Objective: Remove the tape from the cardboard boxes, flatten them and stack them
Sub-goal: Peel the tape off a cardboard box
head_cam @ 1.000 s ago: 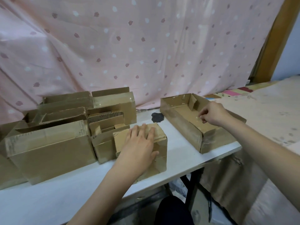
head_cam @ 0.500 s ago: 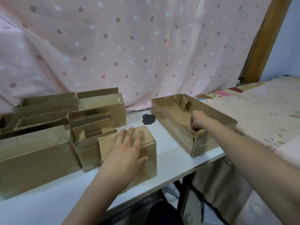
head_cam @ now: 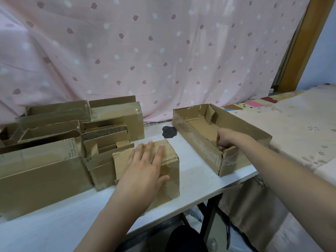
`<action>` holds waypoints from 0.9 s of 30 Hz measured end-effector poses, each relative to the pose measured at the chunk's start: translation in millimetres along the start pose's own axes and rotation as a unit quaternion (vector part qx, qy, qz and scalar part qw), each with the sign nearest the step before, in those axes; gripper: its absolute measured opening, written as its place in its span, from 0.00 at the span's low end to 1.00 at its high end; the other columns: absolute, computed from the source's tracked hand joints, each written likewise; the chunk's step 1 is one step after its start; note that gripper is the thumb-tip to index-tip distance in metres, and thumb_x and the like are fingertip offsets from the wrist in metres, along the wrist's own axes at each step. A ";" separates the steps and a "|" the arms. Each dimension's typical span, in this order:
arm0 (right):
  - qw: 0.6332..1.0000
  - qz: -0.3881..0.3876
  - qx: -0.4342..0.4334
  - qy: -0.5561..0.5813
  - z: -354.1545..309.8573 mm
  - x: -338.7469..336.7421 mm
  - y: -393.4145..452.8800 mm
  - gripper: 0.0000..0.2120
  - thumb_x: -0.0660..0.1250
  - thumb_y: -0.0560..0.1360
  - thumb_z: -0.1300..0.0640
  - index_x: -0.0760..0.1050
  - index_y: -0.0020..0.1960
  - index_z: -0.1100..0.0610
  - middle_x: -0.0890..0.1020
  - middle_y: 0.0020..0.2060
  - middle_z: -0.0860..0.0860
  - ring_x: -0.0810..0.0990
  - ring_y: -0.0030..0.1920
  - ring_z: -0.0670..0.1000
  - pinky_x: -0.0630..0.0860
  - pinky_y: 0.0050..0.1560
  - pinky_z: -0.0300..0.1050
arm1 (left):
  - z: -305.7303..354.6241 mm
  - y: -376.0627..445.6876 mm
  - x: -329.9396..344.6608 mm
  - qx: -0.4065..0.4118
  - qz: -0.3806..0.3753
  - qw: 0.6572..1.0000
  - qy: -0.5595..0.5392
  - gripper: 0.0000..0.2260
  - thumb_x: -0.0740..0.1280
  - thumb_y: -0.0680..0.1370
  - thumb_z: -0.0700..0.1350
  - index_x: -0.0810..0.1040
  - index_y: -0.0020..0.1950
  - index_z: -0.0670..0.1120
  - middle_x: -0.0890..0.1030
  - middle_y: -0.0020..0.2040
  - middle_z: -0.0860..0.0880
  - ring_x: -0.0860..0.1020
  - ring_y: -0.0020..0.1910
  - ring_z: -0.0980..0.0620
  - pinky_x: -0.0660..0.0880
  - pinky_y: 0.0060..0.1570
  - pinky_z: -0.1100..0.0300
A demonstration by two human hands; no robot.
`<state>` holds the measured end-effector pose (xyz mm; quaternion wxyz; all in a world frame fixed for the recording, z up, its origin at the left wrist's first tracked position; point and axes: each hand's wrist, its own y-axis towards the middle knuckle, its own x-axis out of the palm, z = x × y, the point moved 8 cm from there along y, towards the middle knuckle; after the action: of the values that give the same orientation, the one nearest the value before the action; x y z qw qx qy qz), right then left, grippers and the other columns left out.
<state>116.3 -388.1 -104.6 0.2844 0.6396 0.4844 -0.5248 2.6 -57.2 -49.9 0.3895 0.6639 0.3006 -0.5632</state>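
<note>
Honestly this one looks like it's barely started. Nothing on the tabletop (head_cam: 192, 171) is flattened yet and there's no stack of flat cardboard anywhere in view.

The person's right hand (head_cam: 226, 140) is down at the near end of the long open box (head_cam: 198, 142), which sits on the right side of the tabletop with its near corner close to the edge. The fingers (head_cam: 219, 142) are curled and seem to be picking at the clear tape (head_cam: 229, 157) that wraps that near corner, but it's too small to tell whether they've actually got hold of a strip, so no call on that. The shiny tape on that corner and along the left wall is all in place as far as it shows.

The left hand (head_cam: 145, 168) lies flat on top of the small closed box (head_cam: 163, 171) in the near middle, fingers straight and a bit spread, just resting or steadying it. That box looks sealed too.

Off to the left there's a whole cluster of boxes (head_cam: 54, 142), some open-topped, some with tape visible on the flaps, all standing in box shape and packed against each other.

So, best guess: first box, tape-peeling stage. Left to do is pretty much everything, meaning strip tape off each one, collapse them, pile them up.
</note>
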 end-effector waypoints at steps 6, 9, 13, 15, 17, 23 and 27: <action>1.000 0.023 0.014 0.008 -1.1 -5.7 -1.6 0.07 0.72 0.74 0.68 0.77 0.50 0.64 0.82 0.46 0.61 0.85 0.43 0.58 0.84 0.47 0.54 | -2.9 -0.6 -1.0 -0.001 0.005 1.000 -0.006 0.34 0.52 0.82 0.62 0.39 0.81 0.51 0.41 0.81 0.46 0.42 0.79 0.43 0.43 0.77 0.50; 0.999 0.034 0.007 0.013 -2.9 -6.9 0.2 0.02 0.70 0.74 0.68 0.81 0.47 0.66 0.85 0.43 0.62 0.86 0.43 0.59 0.84 0.45 0.53 | -4.6 -0.8 -0.8 -0.002 0.008 1.000 -0.013 0.34 0.52 0.82 0.62 0.39 0.81 0.51 0.41 0.81 0.45 0.42 0.80 0.43 0.42 0.77 0.50; 0.998 0.053 -0.010 0.025 -6.5 -10.4 0.8 0.05 0.69 0.76 0.66 0.83 0.45 0.64 0.85 0.41 0.61 0.85 0.42 0.59 0.83 0.42 0.50 | -6.8 -0.8 -1.6 -0.003 0.008 1.000 -0.019 0.34 0.52 0.82 0.62 0.39 0.81 0.52 0.41 0.81 0.45 0.42 0.80 0.43 0.41 0.77 0.51; 0.998 0.060 -0.012 0.026 -7.6 -10.9 -1.2 0.07 0.66 0.77 0.66 0.83 0.46 0.67 0.85 0.42 0.62 0.85 0.44 0.61 0.84 0.45 0.54 | -7.2 -1.3 -1.8 -0.004 0.010 1.000 -0.022 0.34 0.53 0.82 0.62 0.39 0.81 0.51 0.41 0.81 0.45 0.41 0.80 0.43 0.41 0.77 0.51; 0.997 0.066 -0.013 0.024 -8.6 -12.5 -2.6 0.08 0.65 0.77 0.67 0.83 0.47 0.66 0.84 0.43 0.62 0.84 0.45 0.60 0.83 0.46 0.53 | -8.3 -1.9 -1.3 -0.005 0.011 1.000 -0.026 0.34 0.53 0.82 0.62 0.39 0.81 0.52 0.41 0.81 0.45 0.41 0.80 0.43 0.41 0.77 0.51; 0.994 0.089 -0.014 0.053 -10.4 -21.3 -7.5 0.13 0.76 0.72 0.65 0.72 0.50 0.59 0.80 0.37 0.56 0.82 0.32 0.55 0.80 0.34 0.48 | -11.0 -3.2 -2.9 -0.005 0.019 0.999 -0.035 0.34 0.53 0.82 0.62 0.40 0.81 0.52 0.41 0.81 0.46 0.42 0.80 0.44 0.41 0.77 0.52; 0.993 0.111 -0.009 0.031 -8.4 -25.1 -7.7 0.10 0.76 0.74 0.59 0.77 0.39 0.60 0.77 0.28 0.51 0.76 0.31 0.50 0.73 0.35 0.43 | -11.1 -4.4 -4.4 -0.002 0.026 0.999 -0.038 0.33 0.54 0.83 0.61 0.41 0.81 0.51 0.42 0.81 0.45 0.42 0.80 0.43 0.41 0.77 0.52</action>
<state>113.1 -386.0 -77.3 0.3313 0.7025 0.4240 -0.4658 3.9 -45.3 -45.7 0.4166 0.6490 0.2692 -0.5769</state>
